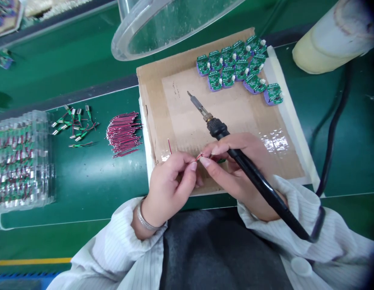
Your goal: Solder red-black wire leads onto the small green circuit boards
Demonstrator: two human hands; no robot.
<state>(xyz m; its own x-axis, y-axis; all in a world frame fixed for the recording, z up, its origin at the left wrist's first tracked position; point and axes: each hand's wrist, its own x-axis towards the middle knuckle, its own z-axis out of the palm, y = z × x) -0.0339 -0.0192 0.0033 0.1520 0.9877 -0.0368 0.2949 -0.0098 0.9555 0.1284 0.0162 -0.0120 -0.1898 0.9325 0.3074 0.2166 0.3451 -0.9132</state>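
My left hand (174,183) is closed, thumb and forefinger pinching thin wires. A red wire (169,146) sticks up beyond its knuckles. Against its fingertips, my right hand (239,169) pinches the same small bundle of red and green wires (199,158); what the wires join is mostly covered by fingers. A black-handled soldering iron (250,173) lies across my right hand between thumb and forefinger, its tip pointing up and left, away from the wires. Both hands are over the near edge of a cardboard sheet (180,117).
Green circuit boards (227,76) on purple bases sit at the cardboard's far right. Left of it lie a pile of red wires (123,135), small metal parts with green leads (79,127) and stacked clear trays (23,161). A clear round-rimmed fixture (123,46) overhangs the back; a black cable (331,137) runs right.
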